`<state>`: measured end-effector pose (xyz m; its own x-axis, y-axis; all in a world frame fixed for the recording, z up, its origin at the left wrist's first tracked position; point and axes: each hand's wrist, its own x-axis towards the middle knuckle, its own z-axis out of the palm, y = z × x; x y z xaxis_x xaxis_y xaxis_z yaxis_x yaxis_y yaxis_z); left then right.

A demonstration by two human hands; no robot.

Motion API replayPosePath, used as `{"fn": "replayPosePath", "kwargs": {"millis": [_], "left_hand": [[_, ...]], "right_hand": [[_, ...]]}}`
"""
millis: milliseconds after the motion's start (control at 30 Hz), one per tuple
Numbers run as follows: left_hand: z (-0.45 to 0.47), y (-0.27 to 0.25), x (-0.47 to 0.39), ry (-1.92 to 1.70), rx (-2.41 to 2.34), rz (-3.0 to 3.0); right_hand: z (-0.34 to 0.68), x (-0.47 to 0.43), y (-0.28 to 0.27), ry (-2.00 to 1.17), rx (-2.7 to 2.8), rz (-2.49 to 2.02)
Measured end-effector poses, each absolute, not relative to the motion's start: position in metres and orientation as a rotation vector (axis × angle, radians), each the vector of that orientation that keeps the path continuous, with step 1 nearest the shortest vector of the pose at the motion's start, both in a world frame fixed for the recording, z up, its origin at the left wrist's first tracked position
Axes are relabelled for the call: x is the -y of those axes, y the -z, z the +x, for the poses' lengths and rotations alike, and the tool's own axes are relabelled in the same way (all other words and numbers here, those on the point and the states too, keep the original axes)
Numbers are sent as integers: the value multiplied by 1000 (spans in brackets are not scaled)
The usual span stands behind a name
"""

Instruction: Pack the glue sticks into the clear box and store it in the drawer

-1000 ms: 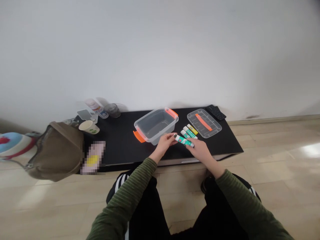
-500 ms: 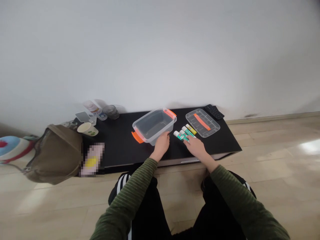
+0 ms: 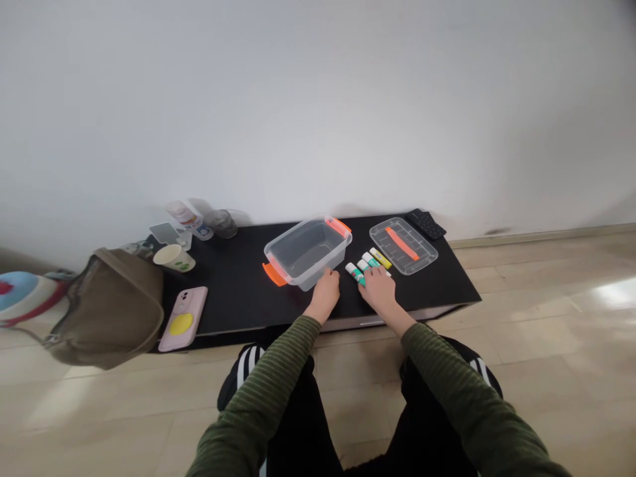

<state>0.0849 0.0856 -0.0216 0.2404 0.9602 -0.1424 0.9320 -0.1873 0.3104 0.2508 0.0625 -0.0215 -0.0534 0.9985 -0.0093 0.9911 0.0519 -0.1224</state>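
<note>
My left hand [image 3: 325, 293] is curled closed beside the near wall of a clear plastic box [image 3: 325, 270] with orange latches; nothing shows in its fingers. The box has no lid on and looks bare inside. Just right of it, my right hand [image 3: 380, 289] bends over a row of glue sticks, its thumb and fingers around the lower part of a green-and-white glue stick [image 3: 354, 272] at the row's left. Its palm hides the ends of the other green sticks. A yellow glue stick [image 3: 380, 258] lies at the right of the row.
The box's clear lid [image 3: 420, 264], with an orange handle, lies to the right by a black keyboard-like object [image 3: 426, 224]. Leftward on the black table [image 3: 238, 285] are a paper cup [image 3: 173, 258], bottle [image 3: 186, 217], glass [image 3: 222, 224], pink phone [image 3: 187, 299] and brown bag [image 3: 116, 305].
My right hand has shifted slightly left and toward me over the glue sticks. My left hand has moved a little lower beside the box, which stays in place.
</note>
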Motion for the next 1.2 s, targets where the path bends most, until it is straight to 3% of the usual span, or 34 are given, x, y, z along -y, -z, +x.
{"fn": "replayPosePath", "kwargs": {"millis": [467, 900, 1200], "left_hand": [[91, 23, -86, -281, -1610, 2147], [99, 23, -92, -593, -1430, 1974], [110, 33, -101, -879, -1206, 1219]], "right_hand": [[301, -109, 14, -154, 1914, -2175], [326, -134, 48, -337, 1885, -2230], [319, -130, 37, -277, 1799, -2070]]}}
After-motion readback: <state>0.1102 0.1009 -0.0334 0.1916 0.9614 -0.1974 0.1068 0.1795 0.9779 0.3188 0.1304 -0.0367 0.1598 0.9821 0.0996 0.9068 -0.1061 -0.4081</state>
